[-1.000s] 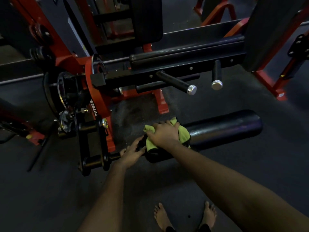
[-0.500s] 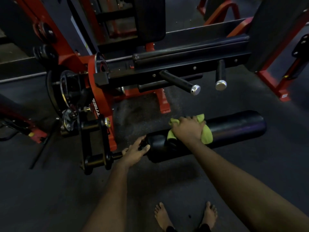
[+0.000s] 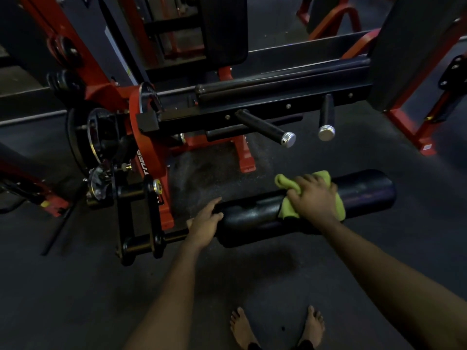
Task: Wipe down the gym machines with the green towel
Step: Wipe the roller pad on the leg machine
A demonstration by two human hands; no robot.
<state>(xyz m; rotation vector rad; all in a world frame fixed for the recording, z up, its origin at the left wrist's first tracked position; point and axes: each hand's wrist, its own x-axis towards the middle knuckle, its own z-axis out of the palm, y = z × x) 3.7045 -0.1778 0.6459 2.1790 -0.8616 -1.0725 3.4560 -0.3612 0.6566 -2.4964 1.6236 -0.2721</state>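
A long black roller pad [image 3: 364,192] juts out low from a red and black gym machine [image 3: 149,157]. The green towel [image 3: 288,210] is draped over the middle of the pad. My right hand [image 3: 312,197] lies on top of the towel, fingers curled into it, pressing it against the pad. My left hand [image 3: 204,222] rests on the pad's left end near its axle, fingers loosely spread around the end. Part of the towel is hidden under my right hand.
Two black handles with chrome caps [image 3: 288,138] stick out above the pad. A weight plate hub [image 3: 98,137] sits at the left. Another red frame [image 3: 414,132] stands at the right. Dark rubber floor [image 3: 75,299] lies below, with my bare feet [image 3: 278,327] near the bottom edge.
My right hand has slid the green towel to the right along the roller pad, from its left end to near its middle. My left hand has stayed at the pad's left end.
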